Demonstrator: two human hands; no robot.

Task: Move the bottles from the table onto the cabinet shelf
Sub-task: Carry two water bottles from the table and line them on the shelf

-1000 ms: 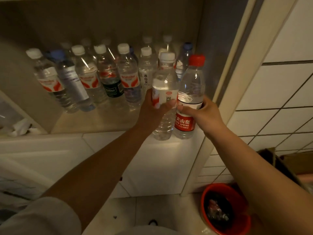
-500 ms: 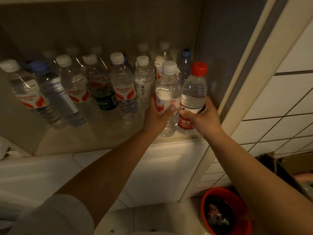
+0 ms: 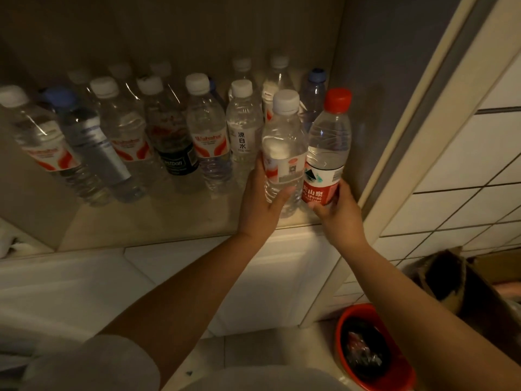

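Note:
My left hand [image 3: 260, 201] grips a clear white-capped bottle [image 3: 284, 142] by its lower half. My right hand [image 3: 338, 213] grips a red-capped bottle [image 3: 328, 145] with a red and white label. Both bottles stand upright side by side at the front right of the cabinet shelf [image 3: 158, 224], their bases on or just above it. Several other water bottles [image 3: 208, 139] stand in rows further back and to the left on the same shelf.
The cabinet's right wall [image 3: 363, 88] is close beside the red-capped bottle. White cabinet doors [image 3: 270, 280] lie below the shelf. A red bin [image 3: 372, 351] with dark contents stands on the floor at lower right, next to a cardboard box [image 3: 451, 280] by the tiled wall [image 3: 465, 170].
Both hands have carried their bottles forward and down onto the shelf's front right part. The view has shifted, so the shelf appears lower.

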